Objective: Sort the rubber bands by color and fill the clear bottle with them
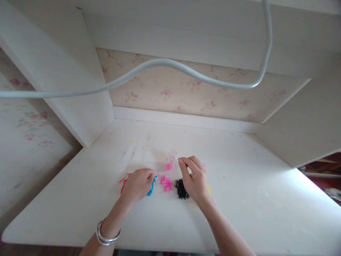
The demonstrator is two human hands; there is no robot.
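Observation:
My left hand [138, 185] is closed in a pinch over small blue strips [151, 188], with small red strips [123, 183] partly hidden behind it. My right hand [195, 176] pinches thumb and forefinger together just right of a small clear container [172, 155]. Anything between the fingertips of either hand is too small to make out. Pink bits [169, 166] show at the container's near end. Between the hands lies a loose pile of small pink pieces [166, 184]. A pile of small black pieces [181, 189] sits partly under my right hand.
Yellow pieces [210, 190] peek out right of my right wrist. A white cable [165, 62] crosses the view above the white tabletop [253, 199]. White side panels [295, 121] and a low back ledge [186, 121] bound the table.

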